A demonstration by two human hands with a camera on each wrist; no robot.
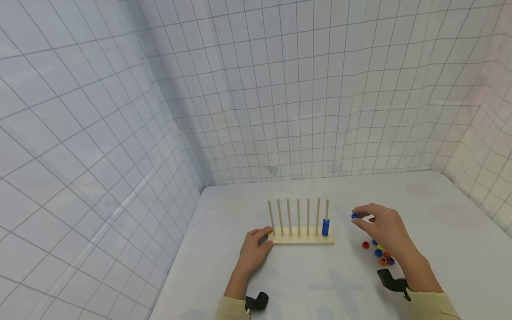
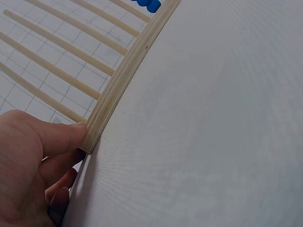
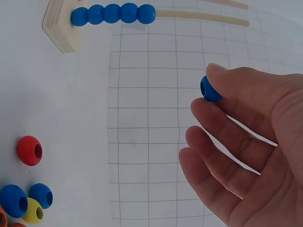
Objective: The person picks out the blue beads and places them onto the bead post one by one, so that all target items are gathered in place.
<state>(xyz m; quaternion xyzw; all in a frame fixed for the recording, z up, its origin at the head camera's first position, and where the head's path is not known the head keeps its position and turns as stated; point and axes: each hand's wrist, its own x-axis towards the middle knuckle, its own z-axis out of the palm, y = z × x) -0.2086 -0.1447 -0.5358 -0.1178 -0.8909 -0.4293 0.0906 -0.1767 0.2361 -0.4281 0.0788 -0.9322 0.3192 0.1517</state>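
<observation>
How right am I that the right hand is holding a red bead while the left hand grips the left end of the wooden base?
Not quite: the bead in the right hand is blue, as the right wrist view shows. The left hand does grip the left end of the wooden base.

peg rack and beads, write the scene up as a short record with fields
peg rack: wooden, seven pegs, standing on the table
rightmost peg: five blue beads stacked
other six pegs: bare
left hand: grips the rack's left end
right hand: pinches a blue bead above the table
loose beads: red, blue, yellow, orange, purple
</observation>
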